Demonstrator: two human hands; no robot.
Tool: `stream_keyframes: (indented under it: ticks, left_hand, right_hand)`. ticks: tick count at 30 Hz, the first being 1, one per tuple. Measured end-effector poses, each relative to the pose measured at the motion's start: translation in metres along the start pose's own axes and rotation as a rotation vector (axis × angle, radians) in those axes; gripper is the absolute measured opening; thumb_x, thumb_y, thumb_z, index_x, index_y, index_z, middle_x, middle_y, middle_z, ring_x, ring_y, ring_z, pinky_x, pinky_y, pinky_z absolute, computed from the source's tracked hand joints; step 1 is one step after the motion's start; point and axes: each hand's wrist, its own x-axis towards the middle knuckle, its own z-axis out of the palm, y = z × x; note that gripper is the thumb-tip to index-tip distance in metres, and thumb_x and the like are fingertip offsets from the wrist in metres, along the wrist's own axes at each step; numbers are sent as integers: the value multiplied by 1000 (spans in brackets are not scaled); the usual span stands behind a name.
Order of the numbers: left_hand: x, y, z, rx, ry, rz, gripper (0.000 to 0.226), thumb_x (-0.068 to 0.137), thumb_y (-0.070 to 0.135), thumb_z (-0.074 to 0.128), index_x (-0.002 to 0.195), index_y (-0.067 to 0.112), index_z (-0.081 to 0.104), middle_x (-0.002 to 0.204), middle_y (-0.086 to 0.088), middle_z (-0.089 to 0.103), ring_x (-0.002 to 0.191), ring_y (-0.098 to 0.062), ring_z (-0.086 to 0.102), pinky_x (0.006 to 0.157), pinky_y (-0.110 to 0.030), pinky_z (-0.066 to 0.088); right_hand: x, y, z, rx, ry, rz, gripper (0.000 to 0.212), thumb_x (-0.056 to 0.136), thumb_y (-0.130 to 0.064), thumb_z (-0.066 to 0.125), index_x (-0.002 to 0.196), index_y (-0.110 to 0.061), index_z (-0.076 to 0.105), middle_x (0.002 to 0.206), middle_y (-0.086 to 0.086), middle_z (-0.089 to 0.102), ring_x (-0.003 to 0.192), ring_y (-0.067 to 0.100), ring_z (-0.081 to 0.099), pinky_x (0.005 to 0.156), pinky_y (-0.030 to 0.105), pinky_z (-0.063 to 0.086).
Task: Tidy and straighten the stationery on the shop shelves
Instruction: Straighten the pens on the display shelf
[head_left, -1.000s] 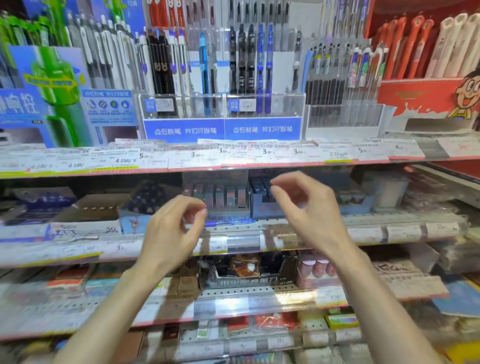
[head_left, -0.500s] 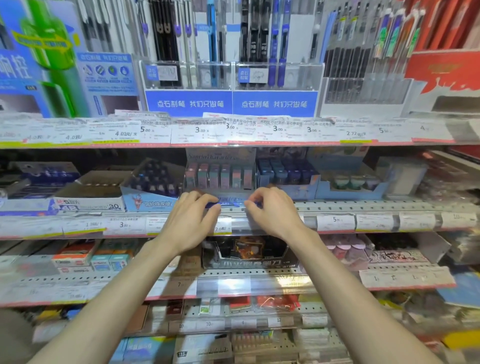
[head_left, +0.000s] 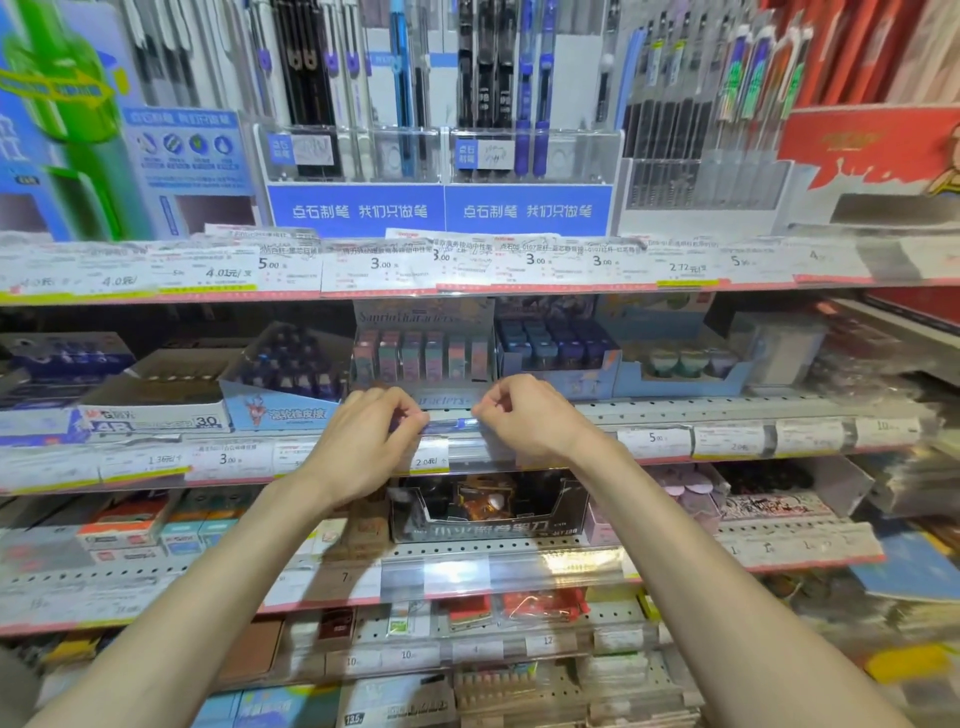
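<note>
A thin blue pen lies crosswise along the front edge of the second shelf. It sits just in front of a pastel display box holding several small pink and green packs. My left hand pinches the pen's left end with thumb and forefinger. At the pen's right end, my right hand pinches it the same way. Both forearms reach up from the bottom of the view. My fingers hide the pen's tips.
A tilted box of dark purple erasers stands left of the pastel box and a blue box stands to its right. Upright pen racks fill the top shelf. A black display box sits on the shelf below. Price labels line every shelf edge.
My hands came down from open in mid-air to the second shelf's front edge and closed on the pen's ends. The view has moved closer to the shelves.
</note>
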Motion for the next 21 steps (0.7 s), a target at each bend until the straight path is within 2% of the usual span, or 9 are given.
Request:
stream_keyframes:
  ticks: [4,6,11,13,16,18,21]
  left_hand:
    - [2,-3,0,19,-59,6,33,92,58,35,86,38,60,90,11,64,88,-17,53,85,-37,43]
    - [2,-4,0,12,-64,-2,33,91,59,34,87,39,60,91,9,63,90,-17,53,85,-36,42]
    - [-1,-1,2,-4,-38,-12,15,95,46,51,91,33,58,95,9,60,95,-18,50,86,-36,41]
    - [1,-2,3,-35,-16,-15,16,96,44,52,94,30,60,94,9,62,94,-18,53,86,-39,44]
    - [5,-1,2,-125,34,-25,16,96,43,53,98,30,63,96,10,67,94,-18,59,85,-43,50]
    - [6,2,0,-146,75,3,16,96,44,54,99,32,65,95,11,68,90,-16,60,84,-43,51]
    - [7,9,-5,-103,116,64,18,95,52,51,99,39,62,92,15,66,87,-13,58,79,-37,48]
  right_hand:
    - [1,2,-2,42,-63,-17,33,96,-37,60,92,-7,71,81,-5,68,75,5,60,69,25,44]
    - [1,4,-2,58,-58,-28,27,93,-39,63,91,-13,70,80,-10,65,76,4,59,71,25,45]
    - [3,7,6,119,24,-32,19,90,-39,65,95,-21,68,96,-9,69,92,9,63,84,30,52]
    - [2,7,6,149,68,-28,20,91,-38,64,99,-20,69,100,-7,70,92,11,64,80,28,51]
    - [-1,5,2,218,129,-9,24,93,-39,64,101,-17,69,89,0,72,80,17,67,65,26,49]
    - [-6,4,0,240,156,-2,26,93,-39,63,104,-16,68,89,2,72,79,17,67,64,27,50]
    - [-14,3,-6,261,186,-3,27,94,-40,62,109,-17,67,94,-2,70,76,9,64,67,27,50]
